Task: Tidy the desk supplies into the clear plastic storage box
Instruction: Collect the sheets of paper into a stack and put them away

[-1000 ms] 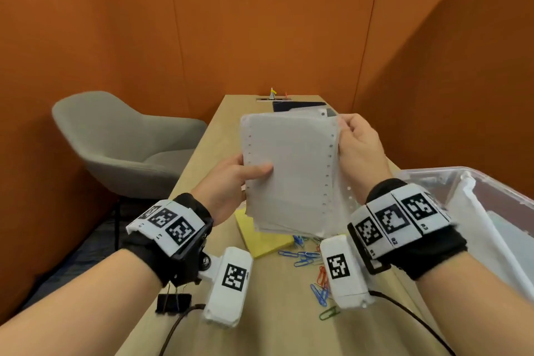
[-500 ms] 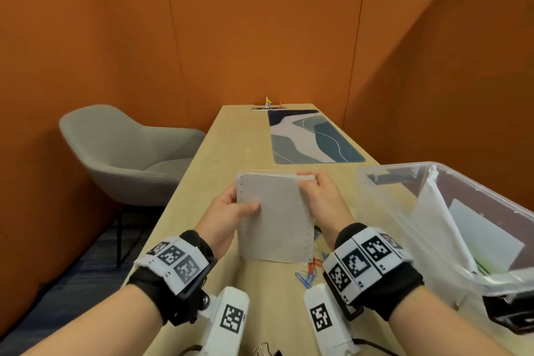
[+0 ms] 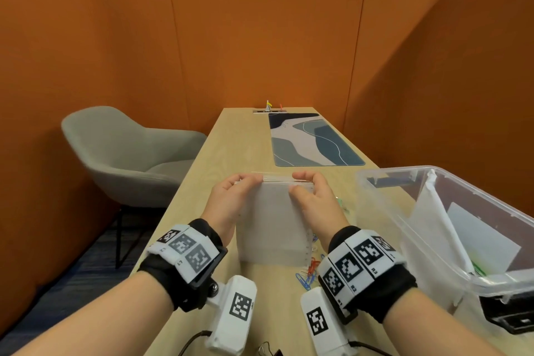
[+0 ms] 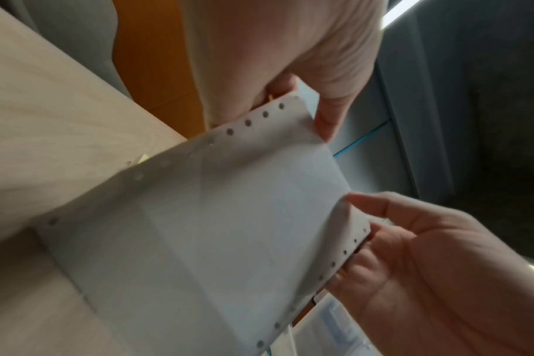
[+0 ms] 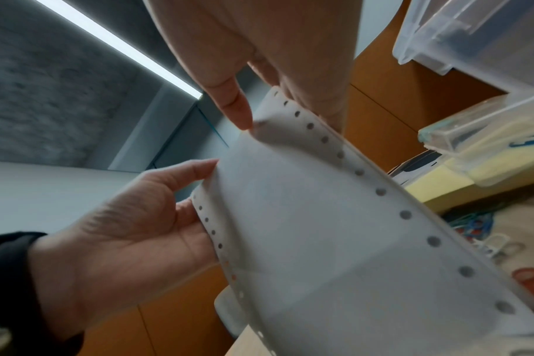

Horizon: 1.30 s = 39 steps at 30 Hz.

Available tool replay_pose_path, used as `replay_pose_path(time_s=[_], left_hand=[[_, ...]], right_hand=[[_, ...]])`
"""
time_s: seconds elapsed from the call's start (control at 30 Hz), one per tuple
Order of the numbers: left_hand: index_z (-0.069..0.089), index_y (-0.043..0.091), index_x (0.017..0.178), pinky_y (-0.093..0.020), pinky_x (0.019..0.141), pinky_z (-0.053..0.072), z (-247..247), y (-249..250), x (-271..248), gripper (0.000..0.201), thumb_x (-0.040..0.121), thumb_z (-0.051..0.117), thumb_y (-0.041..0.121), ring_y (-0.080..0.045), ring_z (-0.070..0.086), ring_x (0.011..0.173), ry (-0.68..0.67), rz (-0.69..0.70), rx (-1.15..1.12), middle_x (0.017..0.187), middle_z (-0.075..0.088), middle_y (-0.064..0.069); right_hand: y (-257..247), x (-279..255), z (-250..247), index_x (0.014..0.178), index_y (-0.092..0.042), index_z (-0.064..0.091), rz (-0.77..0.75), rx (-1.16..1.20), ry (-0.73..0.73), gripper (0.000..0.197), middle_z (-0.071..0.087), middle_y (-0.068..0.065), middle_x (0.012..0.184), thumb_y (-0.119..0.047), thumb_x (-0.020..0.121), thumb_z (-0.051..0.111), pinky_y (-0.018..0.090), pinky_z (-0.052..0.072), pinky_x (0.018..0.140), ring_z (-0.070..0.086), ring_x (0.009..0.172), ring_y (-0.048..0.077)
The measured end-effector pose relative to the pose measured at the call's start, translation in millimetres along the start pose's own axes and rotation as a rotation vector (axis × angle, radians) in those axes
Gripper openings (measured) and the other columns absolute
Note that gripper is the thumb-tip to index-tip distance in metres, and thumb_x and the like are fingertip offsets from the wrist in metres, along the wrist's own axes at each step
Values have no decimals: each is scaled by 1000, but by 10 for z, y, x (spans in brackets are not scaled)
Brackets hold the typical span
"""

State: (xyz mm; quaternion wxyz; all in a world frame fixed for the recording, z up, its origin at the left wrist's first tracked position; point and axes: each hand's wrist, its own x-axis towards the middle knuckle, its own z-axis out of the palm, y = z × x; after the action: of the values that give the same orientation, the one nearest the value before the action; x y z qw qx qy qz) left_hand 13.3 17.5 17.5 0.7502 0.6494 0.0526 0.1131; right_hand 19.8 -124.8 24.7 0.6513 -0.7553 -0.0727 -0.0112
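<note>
Holding one paper stack [image 3: 271,228], two hands.

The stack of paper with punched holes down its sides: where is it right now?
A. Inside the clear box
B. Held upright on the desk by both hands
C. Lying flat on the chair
B: the left hand and right hand grip the paper stack at its top edge, its bottom edge on the desk.

White hole-edged paper stack [image 3: 271,228], orange partition walls [image 3: 265,43], blue-grey wave-patterned desk mat [image 3: 312,141], grey chair [image 3: 127,153].
</note>
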Motion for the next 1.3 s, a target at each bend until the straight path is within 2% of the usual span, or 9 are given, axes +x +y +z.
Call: replay_pose_path(time_s=[0.23,0.33,0.57,0.7,0.83,0.97,1.07,1.23,1.3], left_hand=[[64,9,103,-18,67,52,-63,-66,4,32,75,76,18,-16,64,86,-121,-6,22,97,70,-5],[62,6,115,-25,75,54,-140,-122,-15,48,70,77,4,-21,66,97,-189,-66,129,111,70,-10],[58,2,123,-29,77,58,-37,149,-15,38,85,59,2,-26,65,100,-246,-19,-79,120,66,-15],[61,13,114,-32,79,57,72,386,-26,30,85,60,4,-23,65,98,-257,50,-138,119,66,-10],[58,15,120,-31,77,57,121,426,-59,54,69,75,7,-22,66,102,-376,30,104,117,68,-5],[55,9,119,-25,62,57,231,427,-170,57,68,75,-9,-15,67,79,-472,-36,336,103,69,-7],[50,5,122,-23,55,57,304,466,-194,64,66,72,-16,-19,65,74,-451,-16,337,105,64,-14],[45,5,125,-20,50,52,409,566,-242,69,66,72,-16,-9,63,58,-495,62,433,100,60,-11],[39,11,128,-19,48,49,470,601,-269,74,67,74,-12,-6,61,52,-500,96,479,104,57,-11]], right_hand=[[95,-1,-52,110,-21,40,0,-65,-47,34,56,-4,94,-6,86,58,34,49,90,57,88,13],[115,-9,-88,105,-16,45,2,-114,-58,26,62,6,108,-4,86,58,42,48,97,59,103,21],[-103,3,-188,109,-13,52,-55,10,-51,25,64,9,113,-7,86,61,45,50,95,62,104,25],[-291,-17,-271,113,-13,56,-112,4,-61,28,65,6,112,-9,87,61,40,51,92,63,101,22],[-509,-47,-388,113,-19,53,-212,27,26,26,64,5,113,-8,89,57,37,52,87,61,103,20],[-646,-86,-492,108,-20,50,-237,96,60,20,62,-3,102,-8,92,52,22,51,73,61,91,10],[-666,-124,-581,111,-23,43,-224,35,32,25,57,-5,107,-7,92,49,27,49,83,56,101,13],[-690,-223,-810,121,-21,31,-156,-86,-59,49,52,-4,107,-3,84,58,25,47,69,52,87,6],[-731,-274,-904,118,-23,30,-135,-151,-66,51,52,-1,112,-5,83,62,31,51,74,55,93,13]])
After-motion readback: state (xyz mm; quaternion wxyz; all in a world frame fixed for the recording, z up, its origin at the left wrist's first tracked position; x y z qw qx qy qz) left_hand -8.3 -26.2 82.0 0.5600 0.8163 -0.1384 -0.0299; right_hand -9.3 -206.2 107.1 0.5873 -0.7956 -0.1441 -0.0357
